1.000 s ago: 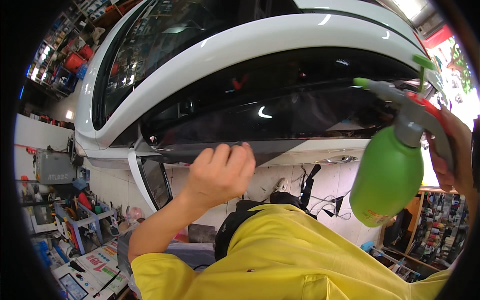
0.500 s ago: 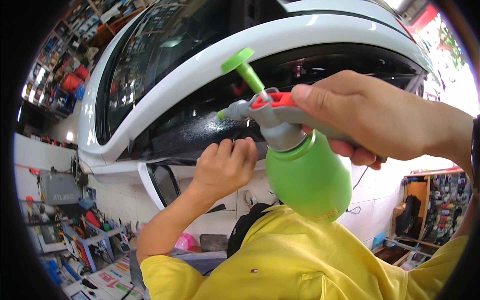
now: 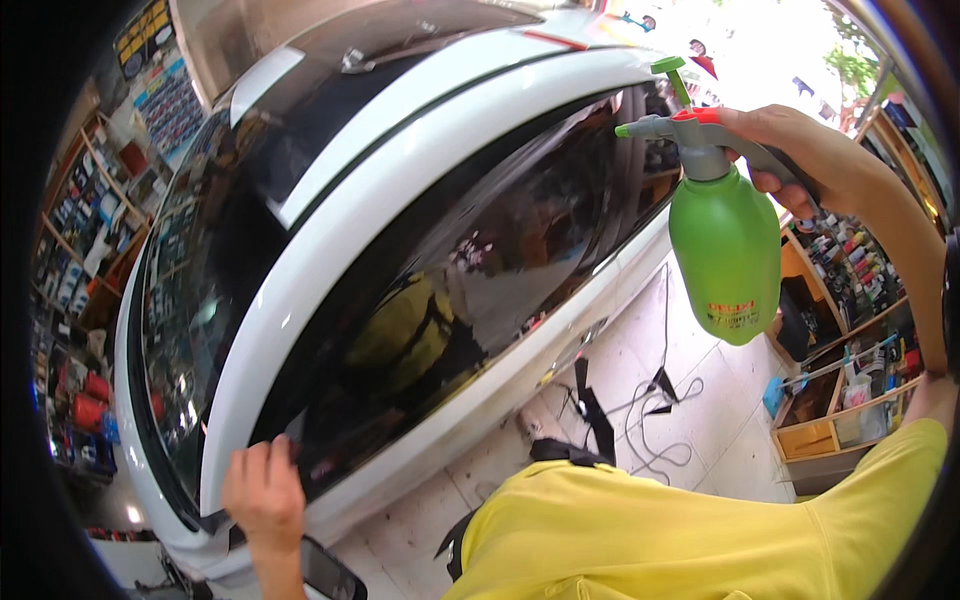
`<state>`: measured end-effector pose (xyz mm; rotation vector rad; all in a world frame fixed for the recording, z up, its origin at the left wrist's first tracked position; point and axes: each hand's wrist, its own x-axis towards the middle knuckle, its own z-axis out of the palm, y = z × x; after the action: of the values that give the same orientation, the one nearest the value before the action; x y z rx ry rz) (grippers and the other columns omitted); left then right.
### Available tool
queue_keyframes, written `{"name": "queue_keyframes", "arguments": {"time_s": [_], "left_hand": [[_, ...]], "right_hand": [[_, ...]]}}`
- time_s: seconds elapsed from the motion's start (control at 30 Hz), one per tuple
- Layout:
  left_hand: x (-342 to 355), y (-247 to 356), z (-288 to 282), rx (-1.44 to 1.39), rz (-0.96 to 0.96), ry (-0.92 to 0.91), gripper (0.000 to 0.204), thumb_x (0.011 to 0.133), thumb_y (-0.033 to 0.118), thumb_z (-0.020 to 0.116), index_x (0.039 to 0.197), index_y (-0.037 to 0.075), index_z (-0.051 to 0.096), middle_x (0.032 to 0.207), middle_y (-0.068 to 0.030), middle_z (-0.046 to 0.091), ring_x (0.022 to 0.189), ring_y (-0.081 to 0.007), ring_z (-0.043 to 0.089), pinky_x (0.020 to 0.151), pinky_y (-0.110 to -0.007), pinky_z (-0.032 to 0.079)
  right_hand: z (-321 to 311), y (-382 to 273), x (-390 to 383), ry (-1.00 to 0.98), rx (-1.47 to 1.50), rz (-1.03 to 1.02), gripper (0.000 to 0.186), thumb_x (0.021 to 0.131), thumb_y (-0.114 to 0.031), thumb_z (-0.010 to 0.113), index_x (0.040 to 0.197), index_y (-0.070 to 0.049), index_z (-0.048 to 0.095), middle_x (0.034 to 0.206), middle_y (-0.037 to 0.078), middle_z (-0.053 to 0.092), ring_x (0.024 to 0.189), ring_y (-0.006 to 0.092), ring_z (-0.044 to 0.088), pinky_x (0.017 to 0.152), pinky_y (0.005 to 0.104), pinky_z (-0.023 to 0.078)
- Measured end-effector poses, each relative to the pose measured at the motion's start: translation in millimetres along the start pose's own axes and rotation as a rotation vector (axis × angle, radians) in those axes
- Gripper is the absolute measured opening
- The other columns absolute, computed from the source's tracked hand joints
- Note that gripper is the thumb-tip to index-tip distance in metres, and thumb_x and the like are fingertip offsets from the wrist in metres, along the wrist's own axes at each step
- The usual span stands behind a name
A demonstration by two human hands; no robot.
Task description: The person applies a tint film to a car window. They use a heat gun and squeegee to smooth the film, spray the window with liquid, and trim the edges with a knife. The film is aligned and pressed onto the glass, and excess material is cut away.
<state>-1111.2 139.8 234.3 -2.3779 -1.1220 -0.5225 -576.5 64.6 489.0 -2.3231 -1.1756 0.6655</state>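
Note:
My right hand (image 3: 795,150) is wrapped round the grey handle of a green pump spray bottle (image 3: 725,255), its thumb by the red trigger piece. The bottle hangs upright at the right, nozzle pointing left toward the rear part of the car's side window (image 3: 400,350). At the window's front lower corner, my left hand (image 3: 262,495) is closed, fingertips pinched at the edge of dark window film (image 3: 296,424); how much it grips is hidden. Wrinkled folds show in the dark surface toward the window's rear. A yellow shirt reflects in the glass.
The white car (image 3: 300,270) fills the left and middle, its side mirror (image 3: 332,575) just below my left hand. A cable (image 3: 650,450) and dark scraps (image 3: 597,420) lie on the tiled floor. Wooden shelves (image 3: 815,430) with goods stand at the right.
My right hand has carried the spray bottle up and right, away from the glass; the spray mist is gone. The left hand has moved left and down, to the window's front corner. The view has turned.

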Motion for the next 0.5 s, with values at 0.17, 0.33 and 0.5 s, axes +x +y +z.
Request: {"name": "queue_keyframes", "arguments": {"time_s": [0.17,0.33,0.5], "left_hand": [[59.5,-48.2,-5.8,-0.064,-0.143,-0.002,0.039,0.077,0.017,0.085,0.112,0.004,0.072,0.099,-0.0117,0.066,0.095,-0.0364,0.062,0.08,-0.047,0.051],[80.1,-65.0,0.7,0.281,-0.346,0.002,0.065,0.082,0.021,0.083,0.144,0.016,0.063,0.143,-0.0079,0.06,0.135,-0.0326,0.054,0.108,-0.048,0.043],[31.3,-16.3,59.7,0.536,-0.461,0.396,0.041,0.098,0.018,0.073,0.139,0.013,0.067,0.151,-0.0127,0.055,0.138,-0.0366,0.052,0.11,-0.049,0.042]], "right_hand": [[-129.5,34.3,103.5,0.111,-0.046,-0.226,0.031,0.098,-0.032,0.074,0.096,-0.005,0.06,0.057,-0.006,0.046,0.037,0.001,0.036,0.031,0.0199,0.028],[-219.1,11.0,252.4,0.319,0.277,-0.435,0.021,0.102,-0.033,0.07,0.099,-0.013,0.062,0.057,-0.013,0.036,0.039,-0.0015,0.03,0.03,0.0196,0.023],[-254.0,-38.7,424.0,0.265,0.458,-0.659,0.03,0.1,-0.039,0.071,0.084,-0.016,0.06,0.06,-0.011,0.043,0.043,0.001,0.034,0.038,0.0218,0.028]]}}
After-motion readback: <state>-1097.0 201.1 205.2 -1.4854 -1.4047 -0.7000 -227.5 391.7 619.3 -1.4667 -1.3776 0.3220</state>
